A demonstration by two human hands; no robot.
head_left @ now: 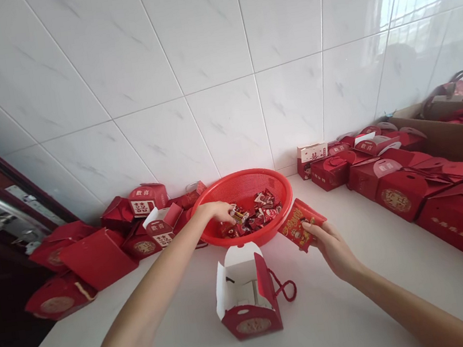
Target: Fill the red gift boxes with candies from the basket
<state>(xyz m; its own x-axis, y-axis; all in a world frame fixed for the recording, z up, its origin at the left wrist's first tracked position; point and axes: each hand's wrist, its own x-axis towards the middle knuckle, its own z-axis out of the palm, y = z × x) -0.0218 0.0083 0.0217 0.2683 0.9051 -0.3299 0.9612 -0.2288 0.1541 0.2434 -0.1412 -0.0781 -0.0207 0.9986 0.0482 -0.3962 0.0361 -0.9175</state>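
My left hand [221,212] reaches over the left side of a red plastic basket [283,186], its fingers closed around a small gold-wrapped candy [239,215]. Several wrapped candies [266,207] lie inside the basket. To the right, my right hand [329,243] holds a red printed packet [299,224] between thumb and fingers, beside the basket's right front rim. An open red box [253,320] with a white inside stands on the table in front of the basket. Its red cord handle [290,290] hangs out to the right.
Red gift boxes [98,257] cluster at the left, and more red boxes [394,187] line the right side. A cardboard carton [435,140] sits behind those at right. The tiled wall [226,110] borders the white table [336,320]. A door handle is at far left.
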